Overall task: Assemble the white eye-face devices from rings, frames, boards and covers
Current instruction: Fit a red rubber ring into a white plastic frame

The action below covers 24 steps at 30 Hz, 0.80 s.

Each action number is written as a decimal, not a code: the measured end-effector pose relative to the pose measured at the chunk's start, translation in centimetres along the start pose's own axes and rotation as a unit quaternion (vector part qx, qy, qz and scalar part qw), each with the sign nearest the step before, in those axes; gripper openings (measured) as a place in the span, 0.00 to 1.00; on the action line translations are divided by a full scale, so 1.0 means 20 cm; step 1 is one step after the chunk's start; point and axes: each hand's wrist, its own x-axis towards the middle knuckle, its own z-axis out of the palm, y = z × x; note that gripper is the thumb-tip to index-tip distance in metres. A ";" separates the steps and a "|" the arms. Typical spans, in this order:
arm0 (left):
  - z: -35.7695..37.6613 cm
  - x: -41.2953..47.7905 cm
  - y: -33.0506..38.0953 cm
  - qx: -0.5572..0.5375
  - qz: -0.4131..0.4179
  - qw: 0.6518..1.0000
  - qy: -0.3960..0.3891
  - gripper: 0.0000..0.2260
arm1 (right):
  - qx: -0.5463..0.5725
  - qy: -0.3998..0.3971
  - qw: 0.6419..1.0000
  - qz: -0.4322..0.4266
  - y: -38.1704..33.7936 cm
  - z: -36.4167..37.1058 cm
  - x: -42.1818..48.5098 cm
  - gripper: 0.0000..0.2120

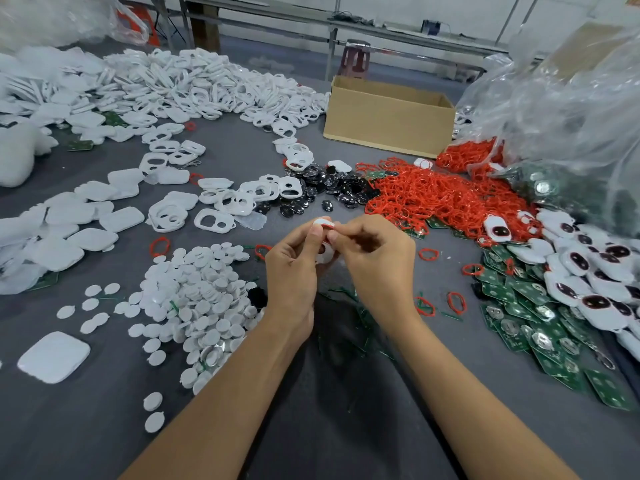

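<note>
Your left hand (294, 271) grips a white frame (325, 253) just above the grey desk (450, 427), with the thumb on the frame's upper edge. Your right hand (375, 258) pinches a red ring (330, 226) against the top of that frame. A heap of spare rings (433, 199) lies far right. Green boards (540, 327) lie on the right, round white covers (201, 292) pile up on the left, and empty frames (194, 88) spread across the far left.
</note>
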 end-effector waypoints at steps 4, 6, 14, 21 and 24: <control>0.00 -0.01 -0.01 -0.011 0.001 1.000 0.004 0.09 | 0.083 0.009 0.996 0.044 0.01 0.03 -0.01 0.07; 0.00 -0.01 -0.01 -0.016 0.000 1.000 0.005 0.10 | 0.105 0.004 0.994 0.033 0.02 0.03 -0.01 0.10; -0.02 -0.01 0.01 -0.028 -0.034 0.999 -0.006 0.10 | 0.117 -0.076 0.990 -0.009 0.06 -0.01 0.03 0.15; -0.05 0.02 0.05 -0.018 -0.110 0.991 -0.076 0.09 | 0.057 -0.134 0.987 -0.072 0.07 -0.11 0.08 0.07; -0.05 0.01 0.05 0.014 -0.109 0.990 -0.093 0.10 | 0.045 -0.166 0.983 -0.061 0.05 -0.14 0.08 0.08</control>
